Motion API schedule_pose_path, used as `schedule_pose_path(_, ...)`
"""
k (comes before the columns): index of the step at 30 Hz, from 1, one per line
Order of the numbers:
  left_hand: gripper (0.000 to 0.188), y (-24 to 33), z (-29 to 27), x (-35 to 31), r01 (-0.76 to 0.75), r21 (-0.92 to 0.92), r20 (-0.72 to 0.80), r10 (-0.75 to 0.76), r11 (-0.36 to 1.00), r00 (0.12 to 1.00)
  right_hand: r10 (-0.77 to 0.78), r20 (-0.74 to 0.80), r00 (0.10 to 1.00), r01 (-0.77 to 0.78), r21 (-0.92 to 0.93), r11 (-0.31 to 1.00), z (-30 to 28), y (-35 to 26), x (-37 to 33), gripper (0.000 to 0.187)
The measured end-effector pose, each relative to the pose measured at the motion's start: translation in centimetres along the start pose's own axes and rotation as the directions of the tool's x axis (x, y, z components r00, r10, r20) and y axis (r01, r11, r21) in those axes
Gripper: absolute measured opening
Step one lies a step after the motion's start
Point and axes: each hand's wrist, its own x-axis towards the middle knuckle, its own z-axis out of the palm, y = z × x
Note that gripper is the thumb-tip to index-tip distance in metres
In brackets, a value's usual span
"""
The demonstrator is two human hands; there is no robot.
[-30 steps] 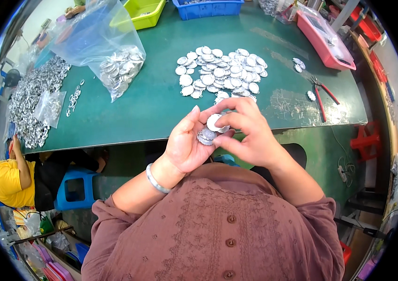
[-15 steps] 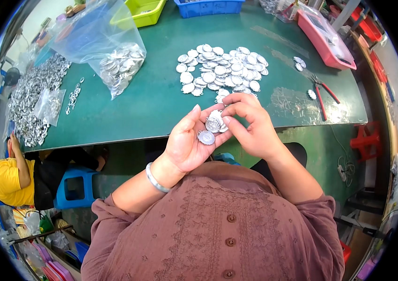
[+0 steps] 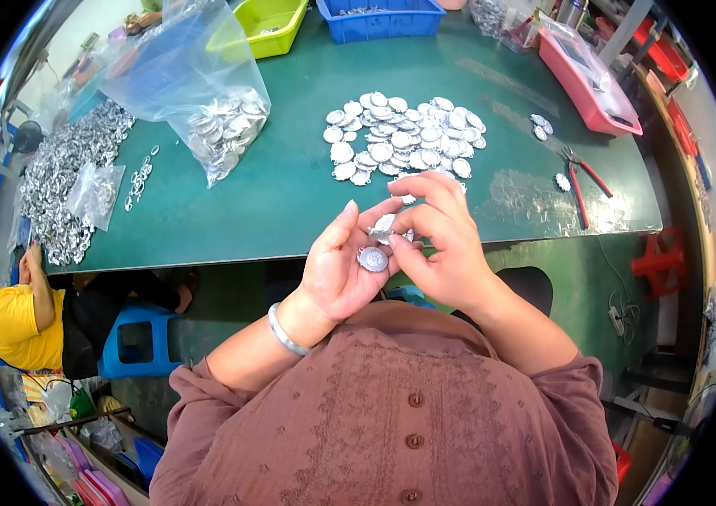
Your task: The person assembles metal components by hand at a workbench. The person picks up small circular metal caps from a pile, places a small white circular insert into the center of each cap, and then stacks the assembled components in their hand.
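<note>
My left hand (image 3: 330,266) lies palm up, cupped under a few round silver medallions. One medallion (image 3: 372,259) rests face up near the base of the fingers; others overlap above it, partly hidden. With thumb and fingertips, my right hand (image 3: 449,244) pinches a medallion (image 3: 391,236), tilted nearly edge-on over the left palm. Just past my hands, a loose pile of silver medallions (image 3: 408,139) with small loops on their rims covers part of the green table (image 3: 290,93).
Red-handled pliers (image 3: 581,181) lie at the right beside a single medallion. At left are a clear bag of medallions (image 3: 227,126) and a heap of small metal parts (image 3: 71,177). Blue (image 3: 383,27) and pink (image 3: 581,80) trays stand farther back. Another person (image 3: 21,329) sits at left.
My right fingers have moved slightly down and now hold a medallion turned on edge. Before, the stack lay flatter in my left palm. The whole view has shifted slightly.
</note>
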Motion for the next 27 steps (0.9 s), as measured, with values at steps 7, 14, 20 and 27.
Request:
schedule_pose_path(7, 0.052, 0.8, -0.4, -0.1, -0.001, -0.042, 0.067, 0.003, 0.999, 0.998, -0.157, 0.159, 0.975, 0.195, -0.261, 0.945, -0.8, -0.9, 0.4, 0.017)
schedule_pose_path(14, 0.054, 0.9, -0.7, -0.1, -0.008, -0.043, 0.053, 0.010, 0.999, 0.999, -0.077, 0.082, 0.994, 0.088, -0.141, 0.986, -1.6, -0.2, -0.5, 0.015)
schedule_pose_path(20, 0.054, 0.8, -1.4, 0.1, 0.043, -0.082, 0.191, -0.026, 0.996, 0.981, -0.136, 0.126, 0.983, 0.155, -0.159, 0.975, 0.1, -1.2, -0.8, 0.013)
schedule_pose_path(27, 0.053, 0.5, -0.6, 0.1, -0.010, -0.010, 0.063, 0.010, 1.000, 0.998, 0.025, -0.022, 0.999, -0.027, -0.129, 0.991, 0.5, 0.3, -0.6, 0.013)
